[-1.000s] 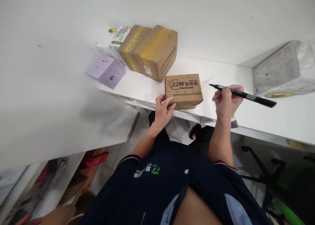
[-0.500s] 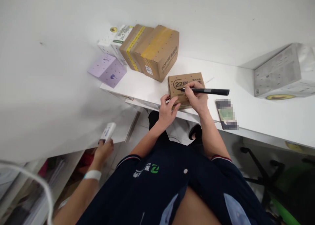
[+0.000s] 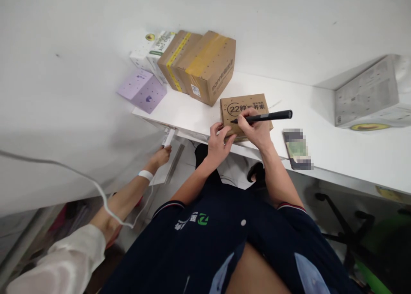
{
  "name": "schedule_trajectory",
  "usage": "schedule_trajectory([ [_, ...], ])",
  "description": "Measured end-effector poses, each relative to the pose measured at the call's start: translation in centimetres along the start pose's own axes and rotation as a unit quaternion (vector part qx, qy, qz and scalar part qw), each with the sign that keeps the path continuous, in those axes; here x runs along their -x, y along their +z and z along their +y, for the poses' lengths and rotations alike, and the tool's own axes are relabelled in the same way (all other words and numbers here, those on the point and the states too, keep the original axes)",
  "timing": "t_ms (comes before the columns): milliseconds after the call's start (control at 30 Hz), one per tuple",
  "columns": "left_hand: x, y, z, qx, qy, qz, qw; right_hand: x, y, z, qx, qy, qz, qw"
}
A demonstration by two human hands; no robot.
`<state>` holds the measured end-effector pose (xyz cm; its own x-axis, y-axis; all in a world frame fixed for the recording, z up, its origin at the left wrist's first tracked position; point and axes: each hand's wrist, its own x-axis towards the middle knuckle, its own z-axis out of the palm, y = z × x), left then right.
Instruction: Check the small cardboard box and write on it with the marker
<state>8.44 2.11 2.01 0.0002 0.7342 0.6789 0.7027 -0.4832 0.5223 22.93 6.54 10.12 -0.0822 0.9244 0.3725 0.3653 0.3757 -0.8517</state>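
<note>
A small brown cardboard box [image 3: 239,107] printed with "22" and dark lettering lies near the front edge of the white table [image 3: 340,148]. My left hand [image 3: 219,140] grips the box's near left corner, fingers curled on it. My right hand [image 3: 253,129] is closed on a black marker pen [image 3: 266,116], its tip touching the box's top face.
Two taped brown cartons [image 3: 205,64], white boxes [image 3: 150,49] and a purple box [image 3: 143,90] stand at the back left. A grey printed box [image 3: 366,97] sits at the right, a small dark object [image 3: 297,150] beside my right hand. Another person's hand [image 3: 160,157] reaches in from the left, holding a small white object.
My right hand brought the pen from the right onto the box top. The other person's arm has come in from the lower left and reached toward the table edge.
</note>
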Motion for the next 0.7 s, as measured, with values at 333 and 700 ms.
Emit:
schedule_trajectory([
  [333, 0.21, 0.28, -0.23, 0.012, -0.001, 0.007, 1.000, 0.14, 0.19, 0.34, 0.007, -0.004, -0.010, 1.000],
  [700, 0.24, 0.16, -0.35, 0.014, -0.020, -0.011, 1.000, -0.01, 0.00, 0.07, 0.012, -0.005, -0.007, 1.000],
])
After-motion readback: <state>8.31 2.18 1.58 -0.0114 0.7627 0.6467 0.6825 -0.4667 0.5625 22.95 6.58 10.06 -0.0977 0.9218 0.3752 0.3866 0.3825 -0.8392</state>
